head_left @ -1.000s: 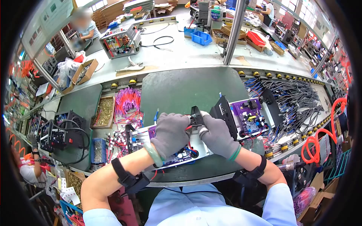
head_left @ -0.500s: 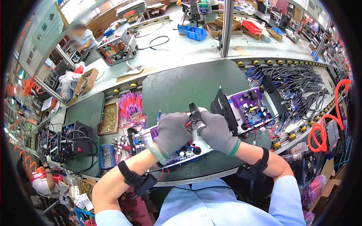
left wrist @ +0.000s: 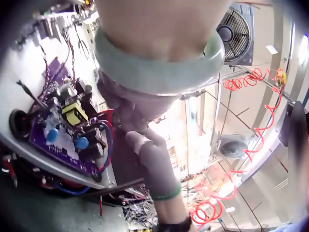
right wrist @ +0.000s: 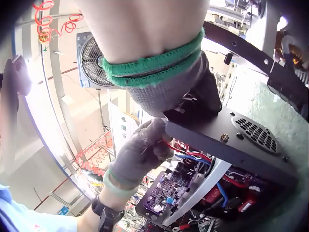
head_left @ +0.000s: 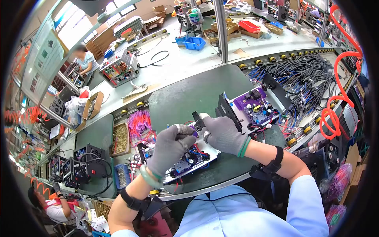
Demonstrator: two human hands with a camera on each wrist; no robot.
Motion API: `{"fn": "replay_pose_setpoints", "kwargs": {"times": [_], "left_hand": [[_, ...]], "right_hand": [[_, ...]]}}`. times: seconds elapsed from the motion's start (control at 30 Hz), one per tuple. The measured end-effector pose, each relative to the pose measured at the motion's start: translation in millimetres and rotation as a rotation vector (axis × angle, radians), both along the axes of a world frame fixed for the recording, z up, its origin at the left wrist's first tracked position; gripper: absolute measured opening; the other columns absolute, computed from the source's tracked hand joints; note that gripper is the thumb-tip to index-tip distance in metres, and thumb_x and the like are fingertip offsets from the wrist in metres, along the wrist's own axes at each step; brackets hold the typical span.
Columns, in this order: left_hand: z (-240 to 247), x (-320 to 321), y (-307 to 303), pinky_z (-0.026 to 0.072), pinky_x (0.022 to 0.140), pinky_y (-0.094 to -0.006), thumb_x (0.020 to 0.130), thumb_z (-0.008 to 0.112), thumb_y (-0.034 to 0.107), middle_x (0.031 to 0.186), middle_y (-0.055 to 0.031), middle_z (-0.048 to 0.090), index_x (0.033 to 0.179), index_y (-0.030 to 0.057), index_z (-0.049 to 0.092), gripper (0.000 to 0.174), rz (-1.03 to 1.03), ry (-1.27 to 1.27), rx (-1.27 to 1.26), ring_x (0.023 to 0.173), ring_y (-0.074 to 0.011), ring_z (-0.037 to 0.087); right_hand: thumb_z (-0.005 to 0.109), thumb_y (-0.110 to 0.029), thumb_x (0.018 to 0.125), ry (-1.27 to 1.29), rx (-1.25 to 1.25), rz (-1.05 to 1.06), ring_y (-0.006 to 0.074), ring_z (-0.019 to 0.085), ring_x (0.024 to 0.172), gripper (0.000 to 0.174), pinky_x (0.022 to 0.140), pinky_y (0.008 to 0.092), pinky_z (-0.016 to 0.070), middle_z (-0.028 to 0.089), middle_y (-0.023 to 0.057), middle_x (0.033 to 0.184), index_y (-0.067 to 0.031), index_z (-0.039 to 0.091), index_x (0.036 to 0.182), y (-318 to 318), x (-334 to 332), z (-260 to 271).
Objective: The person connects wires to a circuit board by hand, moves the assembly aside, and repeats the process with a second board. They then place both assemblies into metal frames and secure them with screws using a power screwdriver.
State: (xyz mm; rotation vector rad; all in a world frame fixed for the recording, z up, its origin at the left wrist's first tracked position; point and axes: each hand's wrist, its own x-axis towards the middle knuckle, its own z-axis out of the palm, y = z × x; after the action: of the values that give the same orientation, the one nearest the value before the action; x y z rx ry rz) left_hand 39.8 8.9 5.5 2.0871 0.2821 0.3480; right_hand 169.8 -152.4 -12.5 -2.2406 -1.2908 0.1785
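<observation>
Because so many small things are packed close together, something could be knocked or mixed up. On the left, a box of little brass bits [head_left: 120, 139] is set beside a pile of pink wires [head_left: 139, 123]; if it were bumped by a sleeve or a wire, bits could be spilled. Next, the left hand [head_left: 167, 150] is held over the near end of a purple board [head_left: 183, 166], with its fingers bent; whether anything is pinched in them cannot be told. The board is set on a pale metal tray on the green table top [head_left: 197, 89], and its small parts could be bent if they were pressed by the palm. Beside those fingers, red and blue wires [head_left: 197, 149] are looped up, and they could be snagged and pulled loose. In the middle, just past the left fingers, a small black piece [head_left: 198, 120] is gripped by the right hand [head_left: 225, 136], between thumb and fingers; it could be dropped onto the board if the smooth glove slipped. Just right of that hand, a tall black plate [head_left: 229, 112] is stood up by a second board [head_left: 256, 108], and it could be bumped by the knuckles.
</observation>
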Motion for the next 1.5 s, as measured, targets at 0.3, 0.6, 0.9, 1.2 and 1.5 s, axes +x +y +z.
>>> {"fn": "replay_pose_setpoints", "kwargs": {"times": [0.3,0.6,0.9,1.2,1.5], "left_hand": [[-15.3,11.4,14.7,0.0459,0.056,-0.031,0.09,0.071,0.016,0.063,-0.0067,0.063,0.078,0.0017,0.066,0.019,0.05,0.218,0.125,0.06,-0.0096,0.053],[-28.6,13.3,-3.2,0.0487,0.059,-0.0354,0.092,0.069,0.019,0.067,-0.0116,0.064,0.08,0.0043,0.065,0.02,0.178,0.15,0.138,0.06,-0.0195,0.062],[-14.1,25.4,3.4,0.0494,0.058,-0.0449,0.083,0.074,0.013,0.071,-0.0206,0.063,0.077,0.0026,0.062,0.017,-0.051,0.008,0.575,0.067,-0.0396,0.065],[-10.7,32.4,-4.0,0.0505,0.057,-0.0441,0.079,0.07,0.019,0.067,-0.0102,0.065,0.076,0.0108,0.065,0.01,-0.136,0.024,1.078,0.06,-0.0295,0.068],[-15.5,9.1,-9.9,0.0473,0.095,-0.0445,0.088,0.066,0.029,0.116,-0.0149,0.066,0.115,0.0092,0.068,0.034,0.185,0.089,0.802,0.111,-0.0306,0.063]], "right_hand": [[0.06,-0.019,0.091,-0.001,-0.016,0.003,0.0397,0.068,0.073,0.05,0.068,0.0496,0.0532,0.066,0.0209,0.075,0.0017,0.049,0.136,-3.0,-0.7,-3.4],[0.059,-0.017,0.091,0.026,0.11,-0.01,0.0388,0.067,0.073,0.046,0.067,0.0501,0.0518,0.066,0.0209,0.078,0.0035,0.053,0.131,-2.9,-3.3,-12.9],[0.062,-0.01,0.084,0.049,0.17,-0.005,0.0375,0.068,0.073,0.052,0.065,0.0467,0.0533,0.066,0.0212,0.08,0.0077,0.054,0.132,-2.9,-4.4,-11.0],[0.066,-0.022,0.086,0.029,0.096,0.034,0.0393,0.069,0.08,0.054,0.07,0.0491,0.0534,0.069,0.0206,0.084,0.0033,0.053,0.133,0.0,0.0,-6.1],[0.055,-0.013,0.096,0.38,0.395,0.149,0.0227,0.069,0.085,0.039,0.077,0.0334,0.0545,0.071,0.0165,0.099,-0.0025,0.057,0.134,-40.2,-4.8,5.8]]}}
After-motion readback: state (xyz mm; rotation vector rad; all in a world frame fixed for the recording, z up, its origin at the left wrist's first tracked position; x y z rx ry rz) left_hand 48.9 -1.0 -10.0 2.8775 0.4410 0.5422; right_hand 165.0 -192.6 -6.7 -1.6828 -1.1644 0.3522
